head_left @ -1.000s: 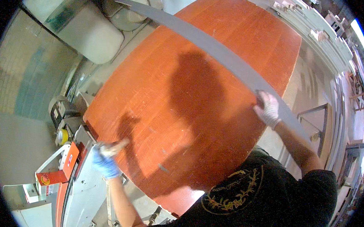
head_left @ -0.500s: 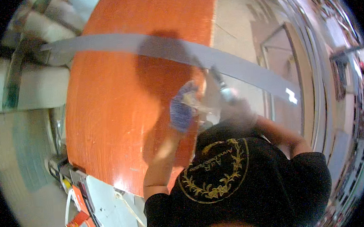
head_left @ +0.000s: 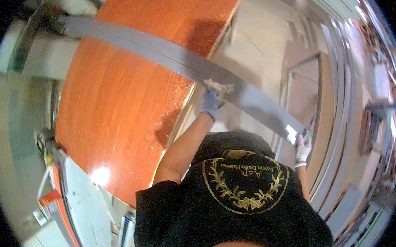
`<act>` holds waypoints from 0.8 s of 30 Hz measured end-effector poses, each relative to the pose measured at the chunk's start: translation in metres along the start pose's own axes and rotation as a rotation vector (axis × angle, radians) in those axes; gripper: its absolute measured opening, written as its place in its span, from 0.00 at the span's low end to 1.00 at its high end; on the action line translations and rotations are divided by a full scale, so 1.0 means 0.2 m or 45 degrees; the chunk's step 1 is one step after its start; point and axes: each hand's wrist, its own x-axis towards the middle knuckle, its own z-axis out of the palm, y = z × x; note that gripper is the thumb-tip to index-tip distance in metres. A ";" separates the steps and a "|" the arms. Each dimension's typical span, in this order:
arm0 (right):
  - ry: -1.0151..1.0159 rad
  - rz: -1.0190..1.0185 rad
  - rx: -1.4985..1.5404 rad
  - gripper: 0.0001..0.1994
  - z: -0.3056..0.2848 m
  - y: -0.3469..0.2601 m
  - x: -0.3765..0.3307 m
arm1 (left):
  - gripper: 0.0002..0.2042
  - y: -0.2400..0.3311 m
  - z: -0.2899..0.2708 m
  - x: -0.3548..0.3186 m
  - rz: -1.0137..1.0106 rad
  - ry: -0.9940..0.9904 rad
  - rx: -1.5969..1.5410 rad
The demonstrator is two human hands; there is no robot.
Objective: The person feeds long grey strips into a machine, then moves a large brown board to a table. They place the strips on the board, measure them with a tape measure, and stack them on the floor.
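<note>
A long grey strip (head_left: 156,50) runs slantwise over an orange-brown wood-grain panel (head_left: 118,97) and past its right edge. My left hand (head_left: 210,103), in a blue-grey glove, is closed at the strip's near edge. By its fingers a pale, crumpled, rag-like piece (head_left: 220,87) lies against the strip. My right hand (head_left: 302,150), in a whitish glove, is closed at the strip's right end, beside a bright white patch (head_left: 291,133). Something dark shows at its fingers; its kind cannot be made out.
Right of the panel stands a rectangular frame (head_left: 302,77), with long profiles (head_left: 343,95) stacked beyond it. A pale surface with an orange-edged bar (head_left: 67,224) is at the lower left. The panel's right edge (head_left: 185,107) looks rough.
My left hand has moved up off the panel to the strip. My right hand, blurred with a dark tool before, has gone right to the strip's end. The view has turned a little.
</note>
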 end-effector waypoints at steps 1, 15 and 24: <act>-0.031 0.028 0.108 0.23 0.03 0.07 0.08 | 0.20 -0.01 -0.01 0.02 0.084 0.050 -0.018; -0.788 -0.056 0.149 0.12 1.04 -0.56 0.93 | 0.13 0.12 -0.12 0.17 0.364 0.209 0.310; -1.021 -0.075 0.028 0.13 1.25 -0.78 1.35 | 0.14 0.19 0.18 0.37 0.544 0.265 0.589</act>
